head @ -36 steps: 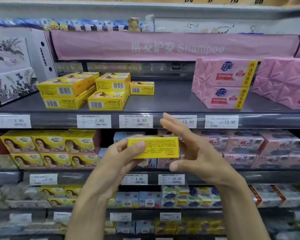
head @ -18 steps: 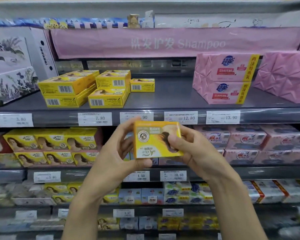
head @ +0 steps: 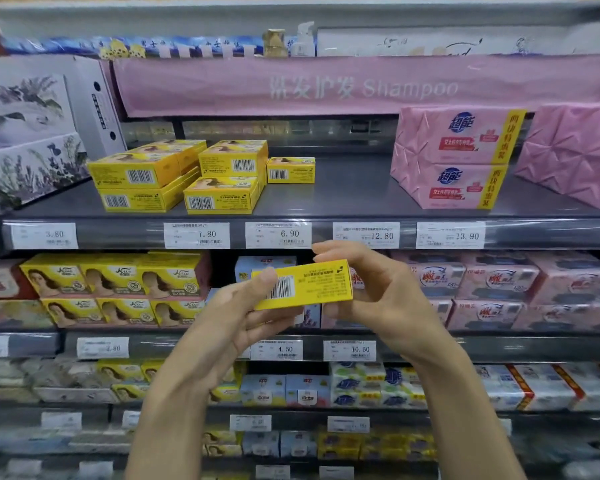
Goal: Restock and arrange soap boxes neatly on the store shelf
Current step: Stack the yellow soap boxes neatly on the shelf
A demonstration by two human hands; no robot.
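A yellow soap box (head: 312, 284) is held in front of the shelves, its barcode side toward me. My left hand (head: 238, 317) grips its left end with the thumb on the barcode. My right hand (head: 378, 292) holds its right end from behind. On the grey upper shelf (head: 354, 199), several matching yellow soap boxes (head: 187, 174) are stacked at the left, with a single small one (head: 290, 170) beside them. More yellow boxes (head: 115, 289) fill the shelf below at the left.
Pink soap packs (head: 454, 154) sit on the upper shelf at the right. White floral cartons (head: 32, 129) stand at the far left. Price tags (head: 281, 234) line the shelf edge. Bare shelf lies between the yellow boxes and pink packs.
The box has been turned in both hands: first a text side faced me, then its printed front, now the barcode side, tilted up to the right.
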